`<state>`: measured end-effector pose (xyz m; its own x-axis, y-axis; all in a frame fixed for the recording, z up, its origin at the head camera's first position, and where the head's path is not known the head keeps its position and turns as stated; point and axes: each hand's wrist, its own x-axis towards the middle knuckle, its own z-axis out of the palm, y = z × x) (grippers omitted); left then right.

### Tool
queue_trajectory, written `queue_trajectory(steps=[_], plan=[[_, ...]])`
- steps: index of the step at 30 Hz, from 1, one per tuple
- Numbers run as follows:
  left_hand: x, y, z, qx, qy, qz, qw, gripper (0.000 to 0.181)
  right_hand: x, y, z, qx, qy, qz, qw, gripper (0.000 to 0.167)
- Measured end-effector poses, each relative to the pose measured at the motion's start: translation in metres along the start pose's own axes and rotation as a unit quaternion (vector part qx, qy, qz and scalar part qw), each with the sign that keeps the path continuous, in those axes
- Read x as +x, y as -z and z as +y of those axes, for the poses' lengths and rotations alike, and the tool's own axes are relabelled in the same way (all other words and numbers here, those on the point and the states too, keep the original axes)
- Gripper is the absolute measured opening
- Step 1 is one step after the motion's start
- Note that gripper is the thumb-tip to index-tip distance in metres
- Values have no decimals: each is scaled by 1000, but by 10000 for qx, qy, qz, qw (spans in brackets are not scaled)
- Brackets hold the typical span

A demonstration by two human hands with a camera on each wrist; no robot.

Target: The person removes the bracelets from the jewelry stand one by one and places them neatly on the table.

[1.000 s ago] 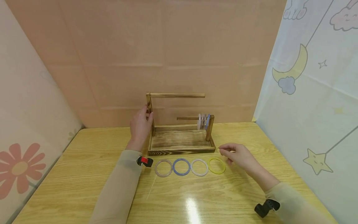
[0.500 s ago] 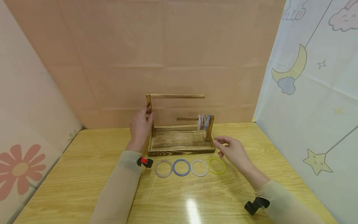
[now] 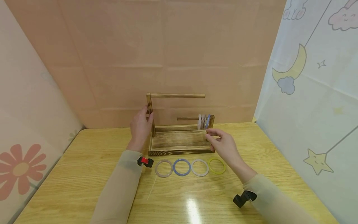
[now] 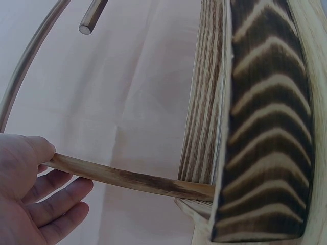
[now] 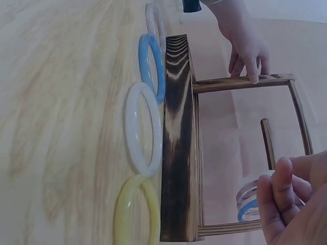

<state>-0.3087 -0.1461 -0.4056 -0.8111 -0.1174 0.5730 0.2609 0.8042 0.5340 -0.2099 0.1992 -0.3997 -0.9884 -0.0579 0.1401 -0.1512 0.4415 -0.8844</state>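
Observation:
A wooden rack stands on the table, with a tray base (image 3: 181, 152), a long upper bar (image 3: 179, 95) and a shorter lower bar (image 3: 185, 118). My left hand (image 3: 140, 126) grips its tall left post (image 4: 127, 178) between thumb and fingers. Several bangles, among them a blue bangle (image 3: 208, 122), hang at the right end of the lower bar. Just below and in front of them is my right hand (image 3: 223, 144), fingers loosely bent, nothing seen in it. Part of the short right post is hidden behind that hand.
Lined up before the tray lie a pinkish bangle (image 3: 164, 176), a blue bangle (image 5: 143, 58), a white bangle (image 5: 132, 130) and a yellow bangle (image 5: 120, 214). A plain backdrop (image 3: 112, 77) rises behind the table, with patterned panels on both sides.
My right hand has moved left and away from me, from beside the yellow bangle to the short post below the hanging bangles. The left hand stays on the tall post.

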Motion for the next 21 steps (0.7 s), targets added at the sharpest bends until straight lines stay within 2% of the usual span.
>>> queue_trajectory(steps=[14, 21], plan=[[2, -1, -3, -7, -2, 4, 10000, 39, 21, -16, -11, -88, 345, 220, 9991, 39], [3, -1, -3, 2, -15, -14, 10000, 38, 27, -22, -13, -105, 336, 402, 9986, 38]])
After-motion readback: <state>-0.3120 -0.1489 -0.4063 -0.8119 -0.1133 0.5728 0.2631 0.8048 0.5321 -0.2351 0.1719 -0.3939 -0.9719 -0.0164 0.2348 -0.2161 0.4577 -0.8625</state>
